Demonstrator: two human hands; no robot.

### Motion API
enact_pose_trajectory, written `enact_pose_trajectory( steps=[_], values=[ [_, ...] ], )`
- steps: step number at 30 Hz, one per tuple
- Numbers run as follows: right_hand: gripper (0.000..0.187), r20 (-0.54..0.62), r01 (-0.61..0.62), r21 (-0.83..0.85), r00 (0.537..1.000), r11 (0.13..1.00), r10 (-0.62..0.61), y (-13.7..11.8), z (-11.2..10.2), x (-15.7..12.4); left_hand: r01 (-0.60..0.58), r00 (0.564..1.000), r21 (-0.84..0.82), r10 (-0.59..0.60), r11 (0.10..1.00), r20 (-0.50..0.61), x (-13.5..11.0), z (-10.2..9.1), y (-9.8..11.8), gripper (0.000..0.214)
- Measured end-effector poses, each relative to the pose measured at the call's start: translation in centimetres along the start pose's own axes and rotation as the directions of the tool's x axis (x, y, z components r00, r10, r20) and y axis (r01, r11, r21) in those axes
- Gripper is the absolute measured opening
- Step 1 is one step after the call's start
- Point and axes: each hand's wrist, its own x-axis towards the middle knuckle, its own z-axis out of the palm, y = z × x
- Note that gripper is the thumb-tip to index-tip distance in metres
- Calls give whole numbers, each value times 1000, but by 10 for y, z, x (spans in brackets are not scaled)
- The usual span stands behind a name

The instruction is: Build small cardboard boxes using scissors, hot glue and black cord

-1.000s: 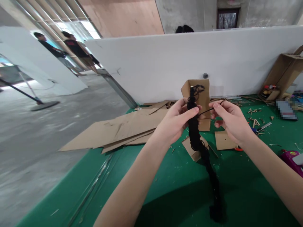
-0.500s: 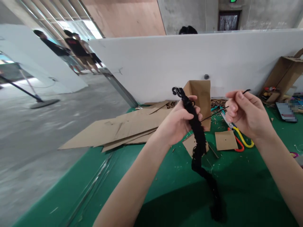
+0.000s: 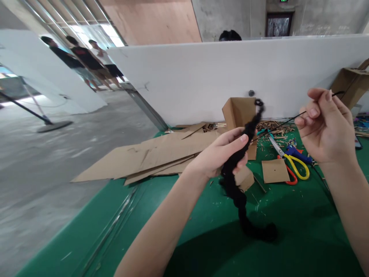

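Head view: two bare hands work one black bundle and one strand running from it. Left hand [image 3: 223, 150] is closed around the fuzzy, knotted bundle [image 3: 230, 182], its thumb across the front; right hand [image 3: 325, 125] pinches the thin strand [image 3: 288, 121], whose middle disappears behind the fingers, the tip poking out beyond. The bundle slants over the green table [image 3: 150, 223], its lower end curving right; whether that end touches is hard to tell.

One cardboard box [image 3: 240, 109] stands behind the bundle, partly covered; another [image 3: 350, 84] is half hidden by the right hand. One flat square [image 3: 275, 172] has a single dark dot. Stacked sheets [image 3: 155, 157] overlap too much to count. Two scissor loops, one yellow [image 3: 301, 168] and one red [image 3: 292, 179], lie beside a blue tool [image 3: 298, 154]; I cannot tell whether they form one pair.
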Motion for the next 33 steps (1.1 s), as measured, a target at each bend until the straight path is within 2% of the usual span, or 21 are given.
enact_pose_trajectory(
  steps=[3,5,7,10,12,14,17,20,23,27,29,30,32,33],
  values=[
    [20,-81,-25,-80,997,996,18,6,-5,4,-22,989,167,-3,986,148,-3,-4,3,60],
    [23,-112,-28,-118,994,993,15,13,-13,11,7,970,336,-88,942,226,-4,-7,7,59],
    [25,-133,-28,-129,991,991,11,22,-23,18,18,959,523,-162,852,231,-4,-10,13,43],
    [21,-201,-48,-95,979,994,28,33,-36,27,-45,978,685,-110,727,180,-5,-15,20,29],
    [18,-277,-56,-27,960,998,46,37,-41,30,-66,992,703,-28,708,121,-5,-19,22,26],
    [13,-340,-52,65,938,997,71,38,-45,31,-42,999,655,44,755,12,-6,-24,23,27],
    [8,-341,-48,146,935,988,96,35,-50,30,-18,978,570,133,822,-160,-6,-32,23,31],
    [9,-333,-12,138,941,990,58,28,-52,29,5,973,565,127,825,-194,-7,-37,25,27],
    [12,-400,28,140,916,990,31,24,-51,28,35,967,558,113,829,-229,-7,-38,27,23],
    [17,-478,20,124,877,992,43,30,-52,33,54,954,625,145,779,-264,-8,-34,28,21],
    [10,-443,-20,-11,897,1000,13,37,-53,34,66,962,626,116,777,-246,-9,-32,28,20],
    [10,-382,-53,-129,924,990,0,41,-52,34,75,965,613,98,786,-243,-9,-31,27,20],
    [45,-189,-93,-407,982,908,16,45,-45,27,95,966,561,59,822,-251,-9,-29,25,21],
    [61,-81,-83,-524,996,848,47,45,-39,21,105,966,520,37,848,-255,-9,-28,23,24]
  ],
)
